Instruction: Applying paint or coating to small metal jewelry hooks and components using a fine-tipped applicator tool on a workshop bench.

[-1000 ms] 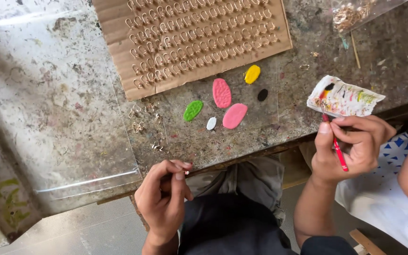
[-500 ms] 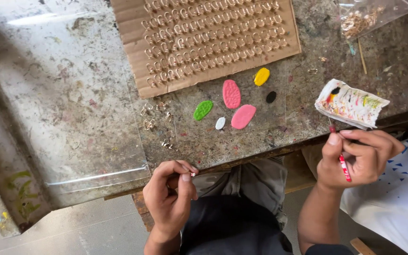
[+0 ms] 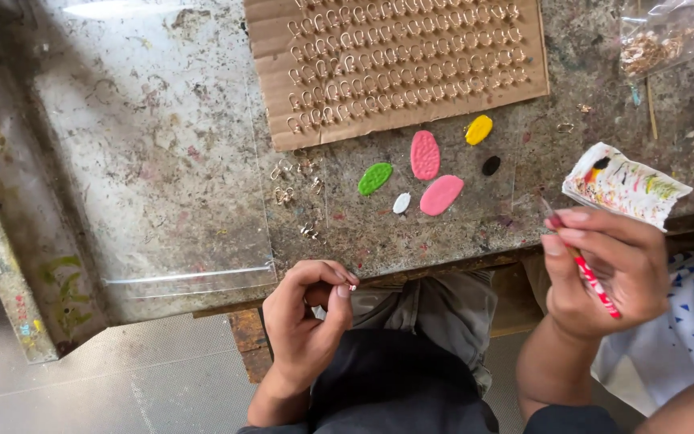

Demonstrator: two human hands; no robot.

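My left hand [image 3: 307,317] is curled below the table's front edge, pinching a tiny metal piece [image 3: 349,290] between thumb and forefinger. My right hand [image 3: 604,269] grips a thin red stick [image 3: 590,277] like a pen, its tip near the table edge by a paint-stained folded cloth [image 3: 625,184]. On the table between the hands lie small blobs of colour on a clear sheet: green [image 3: 375,178], two pink [image 3: 425,154], white [image 3: 402,202], yellow [image 3: 479,129] and black [image 3: 491,165].
A cardboard sheet [image 3: 395,60] set with rows of several small metal loops lies at the back. Loose metal loops [image 3: 285,195] sit left of the blobs. A large clear plastic sheet [image 3: 154,153] covers the table's left. A plastic bag [image 3: 668,36] lies at the top right.
The view has shifted slightly, so the table appears lower and to the right. My right hand has turned the red stick's tip up toward the stained cloth. My left hand keeps its pinch.
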